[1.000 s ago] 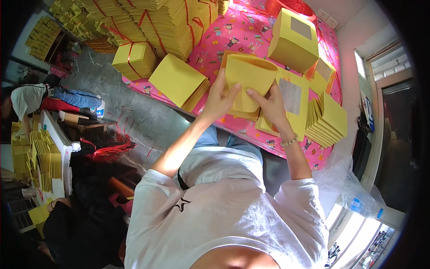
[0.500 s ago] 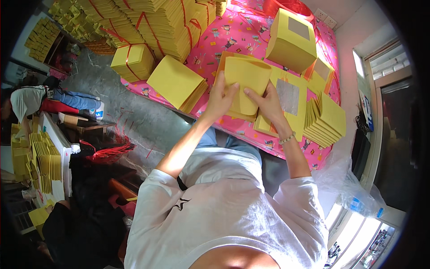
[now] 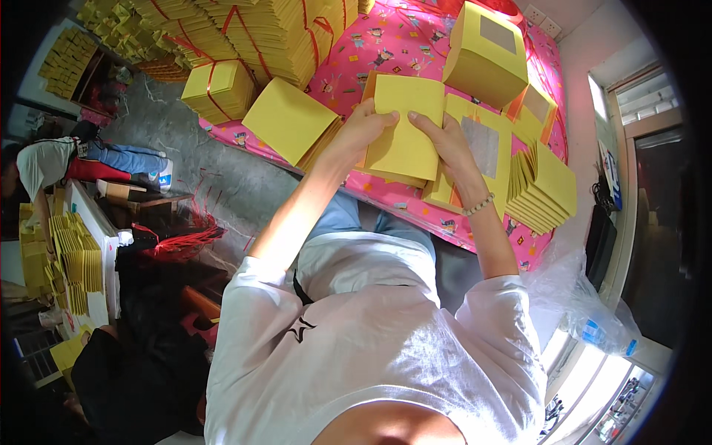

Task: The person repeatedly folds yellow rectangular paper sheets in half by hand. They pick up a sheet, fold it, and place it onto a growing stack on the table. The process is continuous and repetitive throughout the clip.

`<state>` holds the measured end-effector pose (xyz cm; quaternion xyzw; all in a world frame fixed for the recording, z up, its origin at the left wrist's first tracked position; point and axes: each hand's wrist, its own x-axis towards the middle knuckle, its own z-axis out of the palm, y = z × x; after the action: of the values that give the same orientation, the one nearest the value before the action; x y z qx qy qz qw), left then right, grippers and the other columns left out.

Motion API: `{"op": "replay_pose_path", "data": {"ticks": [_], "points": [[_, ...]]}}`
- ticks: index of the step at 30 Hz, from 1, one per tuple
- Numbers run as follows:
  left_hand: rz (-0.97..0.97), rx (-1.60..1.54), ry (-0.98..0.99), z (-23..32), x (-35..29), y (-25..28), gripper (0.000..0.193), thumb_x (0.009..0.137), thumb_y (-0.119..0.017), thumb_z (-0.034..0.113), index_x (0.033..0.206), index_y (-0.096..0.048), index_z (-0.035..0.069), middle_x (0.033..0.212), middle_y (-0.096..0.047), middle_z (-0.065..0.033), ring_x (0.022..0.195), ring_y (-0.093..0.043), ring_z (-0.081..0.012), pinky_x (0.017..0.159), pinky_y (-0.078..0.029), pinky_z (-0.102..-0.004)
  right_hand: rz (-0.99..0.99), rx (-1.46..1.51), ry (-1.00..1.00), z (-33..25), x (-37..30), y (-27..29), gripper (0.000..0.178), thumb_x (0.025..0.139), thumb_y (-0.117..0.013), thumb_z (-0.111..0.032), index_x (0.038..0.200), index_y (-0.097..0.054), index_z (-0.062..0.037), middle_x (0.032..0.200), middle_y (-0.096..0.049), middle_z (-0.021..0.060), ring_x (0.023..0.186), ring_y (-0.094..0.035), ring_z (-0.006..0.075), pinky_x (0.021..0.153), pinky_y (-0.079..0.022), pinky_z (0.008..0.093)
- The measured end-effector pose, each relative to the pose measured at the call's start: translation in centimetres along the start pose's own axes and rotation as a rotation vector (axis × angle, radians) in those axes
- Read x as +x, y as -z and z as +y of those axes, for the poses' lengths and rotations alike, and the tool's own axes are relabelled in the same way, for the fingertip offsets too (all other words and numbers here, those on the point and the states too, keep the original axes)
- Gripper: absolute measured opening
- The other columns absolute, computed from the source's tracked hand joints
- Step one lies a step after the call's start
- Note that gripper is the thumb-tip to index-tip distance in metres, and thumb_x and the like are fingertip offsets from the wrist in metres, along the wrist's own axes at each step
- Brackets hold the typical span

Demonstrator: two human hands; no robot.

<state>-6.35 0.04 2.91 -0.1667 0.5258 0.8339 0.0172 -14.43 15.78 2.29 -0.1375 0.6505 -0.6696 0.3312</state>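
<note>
So the person is holding a flat yellow paper packet (image 3: 404,122) up off the bench (image 3: 415,44), which is covered in a pink cartoon-print cloth. The left hand (image 3: 363,130) is gripping the packet's left edge, thumb in front and fingers wrapping behind it as far as I can tell. The right hand (image 3: 445,141) is lying on the packet's right side with fingers fairly straight and close together, pressing on the face, probably steadying it so the edges are lining up. The packet is sitting between both hands, just above the bench's near edge.

Everything around it looks arranged for reach. A fanned stack of yellow sheets (image 3: 545,189) is sitting to the right, spread out, likely so single pieces are easier to pick. A yellow flat with a grey window panel (image 3: 482,148) is lying right under the right hand. A made-up yellow box (image 3: 486,52) with a grey window is standing further back, closed, so I can't see what's in it. A plain yellow stack (image 3: 289,119) is lying on the left, beside a bundle tied with red string (image 3: 220,89), and bigger tied bundles (image 3: 252,30) are piling up behind. Another person (image 3: 52,159) is working far left.
</note>
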Motion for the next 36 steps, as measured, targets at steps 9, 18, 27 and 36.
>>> {"op": "replay_pose_path", "data": {"ticks": [9, 18, 27, 36], "points": [[0.016, 0.017, 0.078, 0.0, 0.6, -0.1, 0.036, 0.097, -0.049, 0.006, 0.132, -0.048, 0.0, 0.122, -0.06, -0.0125, 0.111, -0.06, -0.022, 0.095, -0.049, -0.0358, 0.001, 0.04, 0.005, 0.0, -0.1, 0.0, 0.039, 0.09, -0.067, -0.021, 0.117, -0.059, 0.0045, 0.105, -0.067, 0.0115, 0.089, -0.067, 0.0157, 0.075, -0.055, 0.0276], [0.098, 0.055, -0.121, -2.3, 1.2, 0.5, 0.03, 0.093, -0.055, 0.009, 0.12, -0.046, -0.001, 0.108, -0.06, -0.0129, 0.098, -0.062, -0.0214, 0.082, -0.051, -0.0344, 0.021, 0.027, 0.078, -0.1, -0.8, -0.7, 0.038, 0.089, -0.068, -0.02, 0.116, -0.058, 0.0047, 0.104, -0.068, 0.0116, 0.088, -0.067, 0.0153, 0.075, -0.054, 0.0279], [0.196, 0.284, -0.604, -3.4, -2.5, -1.8, 0.029, 0.092, -0.054, 0.011, 0.116, -0.043, -0.002, 0.105, -0.06, -0.0172, 0.098, -0.061, -0.0234, 0.082, -0.048, -0.0361, 0.016, -0.077, 0.263, -0.9, -3.7, -1.1, 0.038, 0.087, -0.069, -0.012, 0.12, -0.056, 0.0025, 0.109, -0.066, 0.0093, 0.096, -0.064, 0.0135, 0.081, -0.053, 0.028], [0.216, 0.412, -0.681, -3.1, -4.8, -2.3, 0.035, 0.093, -0.054, 0.014, 0.122, -0.042, -0.001, 0.111, -0.059, -0.0204, 0.106, -0.059, -0.0337, 0.088, -0.045, -0.0402, -0.016, -0.06, 0.339, -1.0, -5.4, -1.2, 0.038, 0.085, -0.071, -0.008, 0.119, -0.056, 0.0017, 0.108, -0.067, 0.0081, 0.096, -0.064, 0.0119, 0.081, -0.053, 0.0278]]}}
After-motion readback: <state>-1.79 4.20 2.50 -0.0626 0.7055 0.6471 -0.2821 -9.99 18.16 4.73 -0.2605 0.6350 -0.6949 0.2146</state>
